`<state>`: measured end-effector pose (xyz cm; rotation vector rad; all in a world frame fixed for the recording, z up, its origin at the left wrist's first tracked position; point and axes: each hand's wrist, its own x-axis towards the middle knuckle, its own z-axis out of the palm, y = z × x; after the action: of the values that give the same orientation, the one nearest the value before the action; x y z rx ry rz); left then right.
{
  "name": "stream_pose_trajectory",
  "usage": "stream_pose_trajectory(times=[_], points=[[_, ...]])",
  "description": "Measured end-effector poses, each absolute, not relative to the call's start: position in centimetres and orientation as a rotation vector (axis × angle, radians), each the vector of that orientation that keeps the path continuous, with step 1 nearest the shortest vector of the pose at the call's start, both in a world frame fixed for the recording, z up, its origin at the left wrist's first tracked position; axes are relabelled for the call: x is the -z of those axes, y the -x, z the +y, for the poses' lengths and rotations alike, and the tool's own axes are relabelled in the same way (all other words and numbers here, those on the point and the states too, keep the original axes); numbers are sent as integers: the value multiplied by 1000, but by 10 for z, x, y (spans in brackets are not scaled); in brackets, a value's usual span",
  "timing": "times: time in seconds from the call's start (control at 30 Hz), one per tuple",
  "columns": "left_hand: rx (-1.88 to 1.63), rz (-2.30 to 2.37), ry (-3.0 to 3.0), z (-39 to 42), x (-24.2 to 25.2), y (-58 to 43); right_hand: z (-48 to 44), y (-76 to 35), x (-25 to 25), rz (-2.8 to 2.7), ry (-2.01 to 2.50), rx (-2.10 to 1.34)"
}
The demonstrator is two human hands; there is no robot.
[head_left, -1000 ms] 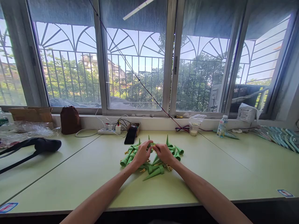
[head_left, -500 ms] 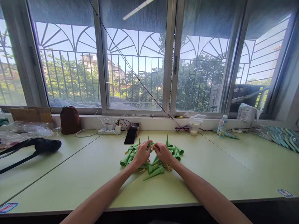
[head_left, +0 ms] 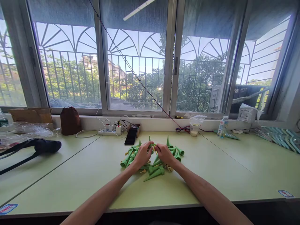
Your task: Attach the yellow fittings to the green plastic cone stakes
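Observation:
My left hand [head_left: 142, 153] is closed around a green plastic spike [head_left: 149, 138], whose pointed tip sticks up past the fingers. Close beside it, my right hand [head_left: 164, 153] is pinched at the fingertips; whatever lies in that pinch is too small and covered to name. Both hands are over a pile of hollow green cone-shaped spikes [head_left: 153, 177], some lying down and a few standing tip up. Small pale yellow pieces [head_left: 143, 171] are scattered among them.
Behind the pile lie a black phone [head_left: 131, 136] and a white power strip [head_left: 110, 132]. A lidless-looking plastic cup [head_left: 194, 129] and a bottle [head_left: 222, 127] stand at right. A black strap item [head_left: 48, 146] and brown pouch [head_left: 70, 121] are at left.
The spike tip above my left hand has shifted slightly right. Both hands stay close together in nearly the same place; the pile looks unchanged.

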<state>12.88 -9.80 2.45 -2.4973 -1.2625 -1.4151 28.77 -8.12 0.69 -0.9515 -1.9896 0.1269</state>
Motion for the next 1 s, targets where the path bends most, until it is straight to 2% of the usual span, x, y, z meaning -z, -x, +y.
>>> stream_pose_trajectory(times=[1.0], points=[[1421,-1235,2502,-101,-27,-129,-82,-288,-6,-2003,1002,-22]])
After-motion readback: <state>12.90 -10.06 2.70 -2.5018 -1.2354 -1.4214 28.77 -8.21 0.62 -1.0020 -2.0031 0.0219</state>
